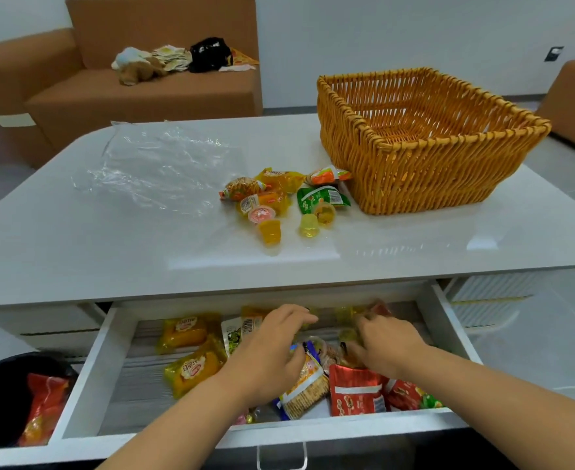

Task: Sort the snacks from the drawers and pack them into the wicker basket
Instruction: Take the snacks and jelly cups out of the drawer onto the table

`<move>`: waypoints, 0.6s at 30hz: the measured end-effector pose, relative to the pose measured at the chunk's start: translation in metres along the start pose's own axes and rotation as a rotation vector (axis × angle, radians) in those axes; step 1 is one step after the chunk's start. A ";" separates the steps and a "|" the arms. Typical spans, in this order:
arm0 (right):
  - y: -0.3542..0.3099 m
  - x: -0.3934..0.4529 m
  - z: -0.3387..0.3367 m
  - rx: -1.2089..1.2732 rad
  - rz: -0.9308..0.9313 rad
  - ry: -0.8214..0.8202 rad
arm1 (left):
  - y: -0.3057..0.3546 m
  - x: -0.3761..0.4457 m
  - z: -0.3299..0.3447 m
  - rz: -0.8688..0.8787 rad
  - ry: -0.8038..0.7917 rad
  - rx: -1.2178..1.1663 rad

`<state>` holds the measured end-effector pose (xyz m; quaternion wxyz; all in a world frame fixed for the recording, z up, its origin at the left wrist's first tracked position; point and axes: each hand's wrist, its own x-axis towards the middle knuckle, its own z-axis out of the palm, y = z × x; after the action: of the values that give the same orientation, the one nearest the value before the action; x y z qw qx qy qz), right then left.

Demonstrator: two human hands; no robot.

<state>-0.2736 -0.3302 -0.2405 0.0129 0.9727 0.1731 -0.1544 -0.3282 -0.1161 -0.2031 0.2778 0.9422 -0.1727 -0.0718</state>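
Note:
The open white drawer point(86, 385) under the table holds several snacks: two yellow cake packs point(186, 332), a cracker pack point(304, 391) and a red packet point(355, 391). My left hand point(272, 347) hovers over the middle of the drawer with loosely bent fingers and covers some snacks. My right hand point(384, 344) reaches in beside it, its fingertips and thumb closing on a small yellow jelly cup point(347, 334). The empty wicker basket point(415, 157) stands on the table at the back right. A pile of snacks and jelly cups point(279, 198) lies just to its left.
A clear plastic bag point(157, 164) lies flat on the white table point(110, 249) at the left. A black bin bag point(4, 385) with a red wrapper point(45, 401) sits at the lower left. A brown sofa point(143, 89) with clutter stands behind.

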 end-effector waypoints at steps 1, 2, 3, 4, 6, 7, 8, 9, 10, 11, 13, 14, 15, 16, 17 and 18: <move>-0.002 0.001 0.004 0.024 0.036 -0.001 | -0.001 0.002 0.005 -0.007 -0.009 0.008; -0.005 0.003 0.008 0.032 0.059 0.003 | -0.003 0.004 0.009 -0.012 -0.012 0.017; -0.010 0.003 0.011 0.036 0.072 0.009 | -0.006 0.004 0.012 -0.023 -0.011 0.022; -0.014 0.004 0.015 0.039 0.080 0.012 | -0.010 0.003 0.015 -0.043 -0.006 0.022; -0.021 0.007 0.021 0.046 0.098 0.002 | -0.017 -0.001 0.020 -0.093 0.003 0.021; -0.023 0.009 0.022 0.049 0.106 -0.022 | -0.020 -0.003 0.022 -0.118 0.000 0.023; -0.024 0.010 0.023 0.054 0.110 -0.048 | -0.021 -0.006 0.023 -0.140 -0.011 0.023; -0.026 0.010 0.023 0.067 0.115 -0.079 | -0.022 -0.009 0.024 -0.155 -0.018 0.020; -0.027 0.011 0.024 0.084 0.119 -0.107 | -0.021 -0.012 0.025 -0.158 -0.017 0.021; -0.027 0.011 0.026 0.103 0.123 -0.130 | -0.021 -0.014 0.027 -0.153 -0.009 0.026; -0.028 0.012 0.027 0.123 0.131 -0.151 | -0.017 -0.017 0.029 -0.130 -0.001 0.037; -0.028 0.013 0.027 0.130 0.136 -0.157 | -0.016 -0.018 0.031 -0.119 -0.001 0.041; -0.027 0.013 0.027 0.136 0.144 -0.165 | -0.015 -0.018 0.032 -0.112 -0.002 0.043; -0.027 0.014 0.027 0.141 0.145 -0.172 | -0.014 -0.018 0.032 -0.110 -0.002 0.043; -0.026 0.014 0.027 0.146 0.141 -0.176 | -0.013 -0.017 0.032 -0.110 -0.004 0.043; -0.026 0.013 0.028 0.158 0.133 -0.176 | -0.013 -0.015 0.032 -0.108 -0.007 0.047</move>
<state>-0.2787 -0.3035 -0.2703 -0.0382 0.9627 0.0938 -0.2508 -0.3461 -0.1161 -0.2361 0.2506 0.9562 -0.1243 -0.0860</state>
